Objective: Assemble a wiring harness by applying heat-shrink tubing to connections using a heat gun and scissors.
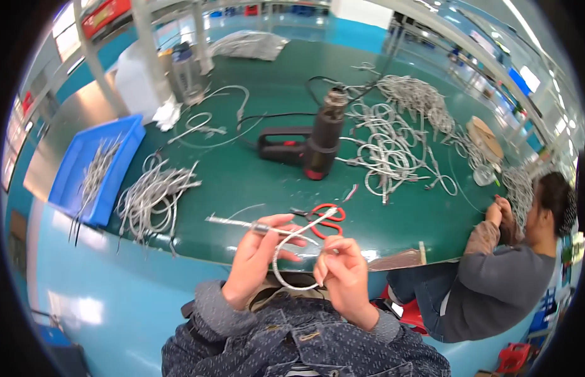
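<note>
The grey-white cable [276, 267] is held between the two hands at the near edge of the bench [210, 169], its loop hanging below the left fingers and one end reaching up across the view of the red-handled scissors [342, 214]; the loop looks springy, so if either hold eases it could flick open and pull out of line; a sideways sweep might catch the upper end on the scissor handles, though whether the two touch I cannot tell; the metal sleeve [259, 228] beside the left fingers could slide or twist if the cable is tugged from the other side; the heat gun [324, 141] stands beyond with its nozzle up, and a long reach past it might knock it over, or risk a burn if it is hot, which does not show; the left hand [254, 248] is turned partly palm-up, thumb and forefinger closed on the cable, the other fingers loosely spread toward the right; the right hand [347, 273] is raised with its wrist low, fingers curled and tips drawn narrow, seemingly pinching the lower end of the loop; both forearms come up from the lap, elbows bent and close to the body.
</note>
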`<action>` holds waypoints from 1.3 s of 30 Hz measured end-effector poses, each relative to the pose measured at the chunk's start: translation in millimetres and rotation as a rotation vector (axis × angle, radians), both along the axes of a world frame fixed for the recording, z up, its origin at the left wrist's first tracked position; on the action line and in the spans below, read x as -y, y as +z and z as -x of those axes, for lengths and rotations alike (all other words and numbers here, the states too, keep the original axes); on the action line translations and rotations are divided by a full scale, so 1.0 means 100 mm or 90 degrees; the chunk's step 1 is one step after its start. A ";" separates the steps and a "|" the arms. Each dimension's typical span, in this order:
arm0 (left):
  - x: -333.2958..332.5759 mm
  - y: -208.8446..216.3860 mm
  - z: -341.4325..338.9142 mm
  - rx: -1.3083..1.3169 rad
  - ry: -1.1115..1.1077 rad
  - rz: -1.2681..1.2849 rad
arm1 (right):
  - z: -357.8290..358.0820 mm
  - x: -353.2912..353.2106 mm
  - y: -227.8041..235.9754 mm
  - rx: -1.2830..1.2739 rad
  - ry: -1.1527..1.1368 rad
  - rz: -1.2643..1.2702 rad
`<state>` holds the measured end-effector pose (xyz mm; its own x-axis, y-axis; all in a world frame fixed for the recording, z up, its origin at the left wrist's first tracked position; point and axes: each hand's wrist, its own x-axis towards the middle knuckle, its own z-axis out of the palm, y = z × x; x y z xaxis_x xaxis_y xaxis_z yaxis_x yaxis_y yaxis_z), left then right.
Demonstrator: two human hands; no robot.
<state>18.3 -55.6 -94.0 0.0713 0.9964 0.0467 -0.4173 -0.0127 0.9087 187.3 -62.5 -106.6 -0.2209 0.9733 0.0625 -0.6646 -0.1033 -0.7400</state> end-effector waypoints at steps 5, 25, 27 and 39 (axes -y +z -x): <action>0.04 -0.01 0.11 0.043 0.014 0.001 | 0.00 -0.12 0.02 0.284 -0.083 -0.074; 0.28 0.07 0.21 -0.446 -0.100 -0.114 | 0.12 -0.30 0.39 0.447 0.186 -0.204; 0.29 0.17 0.28 -0.422 -0.022 -0.111 | 0.09 -0.25 0.39 0.442 0.180 -0.214; 0.47 0.24 0.14 -0.344 0.045 -0.154 | 0.02 0.01 0.25 0.474 0.142 -0.298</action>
<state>4.2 -103.0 -69.9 0.0813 0.9653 0.2480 0.1126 -0.2561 0.9601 185.7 -63.8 -81.3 -0.5428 0.8141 0.2065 0.0016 0.2469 -0.9690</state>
